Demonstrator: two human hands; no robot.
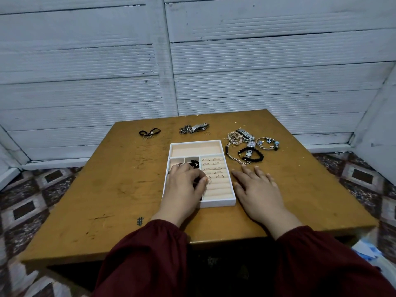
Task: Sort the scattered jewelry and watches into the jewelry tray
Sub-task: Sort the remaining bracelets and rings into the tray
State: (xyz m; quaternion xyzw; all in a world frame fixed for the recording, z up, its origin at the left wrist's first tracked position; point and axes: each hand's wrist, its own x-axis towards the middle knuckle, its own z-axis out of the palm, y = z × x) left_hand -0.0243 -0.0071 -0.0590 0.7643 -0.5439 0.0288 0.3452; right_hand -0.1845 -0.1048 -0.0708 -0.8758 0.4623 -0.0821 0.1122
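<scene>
Head view, left hand [184,185] curled over tray [219,204], hold unclear, right hand [259,189] flat on table [128,179]

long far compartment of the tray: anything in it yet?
No: the far compartment of the tray shows only bare beige lining.
</scene>
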